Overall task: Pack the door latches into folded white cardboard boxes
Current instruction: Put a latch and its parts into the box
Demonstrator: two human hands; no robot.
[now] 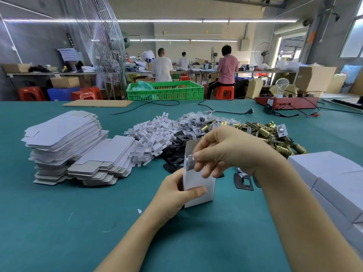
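My left hand [174,195] grips the lower side of a small upright white cardboard box [198,183] standing on the green table. My right hand [225,150] reaches over its open top, fingers pinched on a small white piece at the box's mouth. What lies inside the box is hidden. Behind my hands lies a heap of brass door latches [271,134], a pile of black strike plates [176,152], white plastic inserts [151,136] and small clear bags [194,119]. One black plate [243,181] lies apart near my right wrist.
Stacks of flat white box blanks [64,146] stand at the left. Closed white boxes [334,179] sit at the right edge. A red device [286,103] with cables, a cardboard sheet [98,103] and a green crate [165,91] are at the back. Three people work at far benches.
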